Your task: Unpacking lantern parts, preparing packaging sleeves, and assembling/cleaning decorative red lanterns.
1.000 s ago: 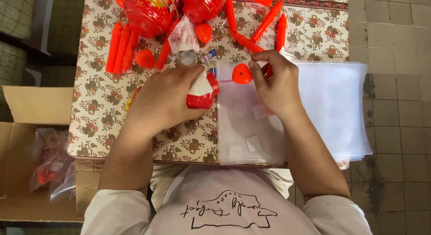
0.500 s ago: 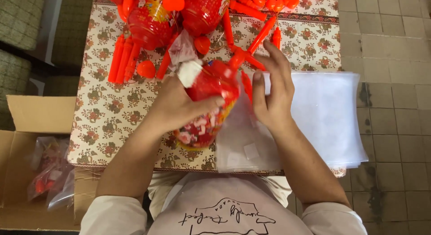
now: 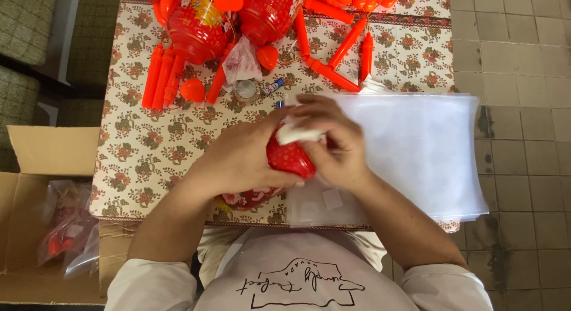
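On a flowered surface point(image 3: 148, 150), beside clear bags point(image 3: 416, 150): left hand point(image 3: 244, 159) clenched round a red lantern point(image 3: 288, 159), right hand point(image 3: 336, 141) fingers pinching its white end point(image 3: 297, 132).

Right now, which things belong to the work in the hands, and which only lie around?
In hand:
left hand
right hand
red lantern
white piece
clear bags

Lying about:
orange sticks
two red lanterns at the table's far edge
small round tin
cardboard box
bagged lanterns in the box
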